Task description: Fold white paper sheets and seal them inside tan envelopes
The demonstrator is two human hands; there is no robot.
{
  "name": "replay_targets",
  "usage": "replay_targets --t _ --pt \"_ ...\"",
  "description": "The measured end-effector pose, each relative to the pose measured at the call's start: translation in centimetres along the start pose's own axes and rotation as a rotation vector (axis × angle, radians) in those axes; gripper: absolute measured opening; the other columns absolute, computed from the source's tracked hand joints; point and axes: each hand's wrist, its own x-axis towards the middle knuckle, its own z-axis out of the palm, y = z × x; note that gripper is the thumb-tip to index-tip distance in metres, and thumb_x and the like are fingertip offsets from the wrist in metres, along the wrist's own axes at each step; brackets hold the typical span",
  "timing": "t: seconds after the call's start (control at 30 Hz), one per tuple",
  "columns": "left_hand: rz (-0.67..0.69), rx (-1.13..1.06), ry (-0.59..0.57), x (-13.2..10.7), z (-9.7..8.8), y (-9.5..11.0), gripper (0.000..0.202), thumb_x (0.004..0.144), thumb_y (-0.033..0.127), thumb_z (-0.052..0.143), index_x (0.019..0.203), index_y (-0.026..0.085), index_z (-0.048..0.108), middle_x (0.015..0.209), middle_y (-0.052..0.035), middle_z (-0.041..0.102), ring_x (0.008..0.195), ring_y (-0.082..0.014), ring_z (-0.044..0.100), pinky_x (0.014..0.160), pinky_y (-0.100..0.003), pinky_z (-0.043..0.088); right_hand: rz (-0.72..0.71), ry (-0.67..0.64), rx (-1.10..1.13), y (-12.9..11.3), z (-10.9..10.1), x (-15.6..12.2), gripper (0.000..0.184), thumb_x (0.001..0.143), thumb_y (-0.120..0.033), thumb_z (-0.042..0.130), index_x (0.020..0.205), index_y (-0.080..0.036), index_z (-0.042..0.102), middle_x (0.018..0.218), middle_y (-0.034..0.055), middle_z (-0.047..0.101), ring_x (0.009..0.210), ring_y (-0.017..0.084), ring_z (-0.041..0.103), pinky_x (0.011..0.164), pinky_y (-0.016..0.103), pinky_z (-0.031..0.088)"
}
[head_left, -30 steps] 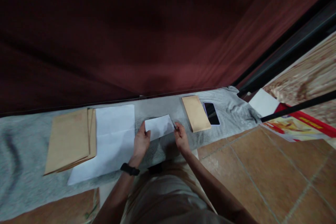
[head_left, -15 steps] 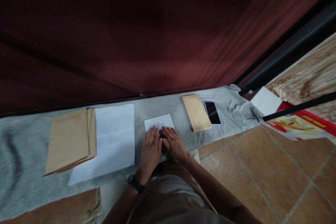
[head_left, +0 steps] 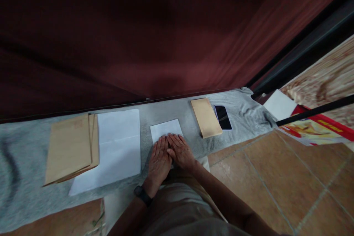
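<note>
A folded sheet of white paper (head_left: 166, 127) lies on the grey cloth (head_left: 168, 108) right in front of me. My left hand (head_left: 159, 158) rests flat on its near part, fingers stretched out and pointing away from me. Beside it, my right hand (head_left: 181, 151) also lies flat on the paper, its thumb against the left hand. Both palms cover the near edge of the paper, so that edge is hidden. Neither hand grasps anything.
Left of my hands are white sheets (head_left: 118, 147), partly under a stack of brown envelopes (head_left: 69, 143). To the right lie a smaller brown envelope (head_left: 206, 118) and a phone (head_left: 223, 118). A dark red curtain (head_left: 166, 44) hangs behind; a black bar (head_left: 318, 110) crosses at right.
My hands have come closer together, and the fingers lie flatter on the paper. The folded paper stays in nearly the same place; the view has shifted slightly.
</note>
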Motion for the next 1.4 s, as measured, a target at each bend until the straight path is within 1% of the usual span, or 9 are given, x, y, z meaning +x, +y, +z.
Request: replay_targets --t 0.17,0.33,0.63,0.83,0.93,1.03,1.2,1.3,1.4 --pt "-0.049 -0.079 0.031 -0.2 -0.6 -0.3 0.062 0.098 0.027 0.035 0.156 0.005 0.035 0.162 -0.0199 0.037 0.154 -0.0306 0.027 0.124 -0.052 0.028 0.012 0.018 -0.028 0.7 -0.1 -0.3 0.054 0.107 -0.038 0.043 0.155 -0.014 0.041 0.159 0.0118 0.044 0.149 0.026 0.038 0.125 0.048 0.030" --pt "-0.092 -0.149 0.081 -0.7 -0.8 -0.8 0.063 0.099 0.034 0.038 0.156 0.006 0.035 0.163 -0.0203 0.035 0.154 -0.0318 0.028 0.124 -0.054 0.028 0.052 0.052 -0.047 1.2 -0.3 -0.8 0.056 0.107 -0.036 0.044 0.158 -0.016 0.037 0.160 0.0117 0.042 0.149 0.026 0.039 0.125 0.048 0.029" --pt "-0.144 -0.161 0.126 -1.7 -1.1 -1.4 0.063 0.101 0.036 0.039 0.156 0.005 0.035 0.162 -0.0238 0.034 0.153 -0.0352 0.028 0.122 -0.058 0.029 0.128 0.098 -0.090 2.4 -1.0 -2.1 0.058 0.107 -0.034 0.045 0.160 -0.016 0.031 0.159 0.0135 0.043 0.148 0.027 0.040 0.124 0.051 0.029" --pt "-0.185 -0.166 0.156 -1.9 -1.4 -1.6 0.064 0.099 0.034 0.040 0.156 0.006 0.034 0.160 -0.0232 0.039 0.152 -0.0359 0.031 0.123 -0.060 0.027 0.134 0.126 -0.106 2.8 -1.1 -2.6 0.058 0.107 -0.035 0.044 0.160 -0.015 0.032 0.158 0.0141 0.045 0.147 0.027 0.042 0.124 0.049 0.029" --pt "-0.192 -0.164 0.168 -1.1 -1.9 -1.3 0.062 0.100 0.031 0.037 0.156 0.006 0.034 0.161 -0.0225 0.038 0.153 -0.0349 0.030 0.124 -0.060 0.025 0.136 0.129 -0.107 2.8 -1.1 -2.5 0.057 0.107 -0.035 0.043 0.160 -0.015 0.033 0.157 0.0138 0.046 0.147 0.026 0.042 0.125 0.049 0.029" --pt "-0.125 -0.157 0.136 0.6 -2.1 -0.5 0.061 0.100 0.029 0.036 0.157 0.007 0.033 0.162 -0.0203 0.037 0.154 -0.0318 0.029 0.125 -0.056 0.026 0.134 0.131 -0.105 2.8 -1.0 -2.5 0.057 0.107 -0.035 0.042 0.159 -0.014 0.033 0.157 0.0142 0.046 0.148 0.026 0.041 0.125 0.049 0.028" --pt "0.004 -0.158 0.054 3.4 -0.9 0.6 0.059 0.100 0.028 0.035 0.153 0.004 0.039 0.161 -0.0197 0.039 0.154 -0.0293 0.027 0.126 -0.051 0.026 0.132 0.132 -0.115 2.9 -1.0 -2.5 0.054 0.108 -0.035 0.040 0.157 -0.012 0.037 0.156 0.0152 0.048 0.148 0.026 0.041 0.124 0.050 0.029" --pt "0.008 -0.125 0.046 3.9 0.0 0.6 0.059 0.098 0.025 0.034 0.154 0.004 0.039 0.161 -0.0199 0.039 0.154 -0.0286 0.028 0.125 -0.051 0.028 0.123 0.124 -0.108 3.0 -1.1 -2.0 0.052 0.108 -0.033 0.040 0.156 -0.012 0.040 0.156 0.0144 0.048 0.149 0.026 0.040 0.124 0.050 0.030" --pt "0.006 -0.086 0.024 3.7 0.2 0.2 0.060 0.098 0.023 0.034 0.155 0.003 0.036 0.162 -0.0207 0.036 0.155 -0.0286 0.025 0.126 -0.050 0.027 0.092 0.106 -0.088 2.6 -1.1 -0.5 0.051 0.107 -0.033 0.042 0.154 -0.013 0.043 0.158 0.0125 0.046 0.149 0.026 0.038 0.124 0.050 0.029"
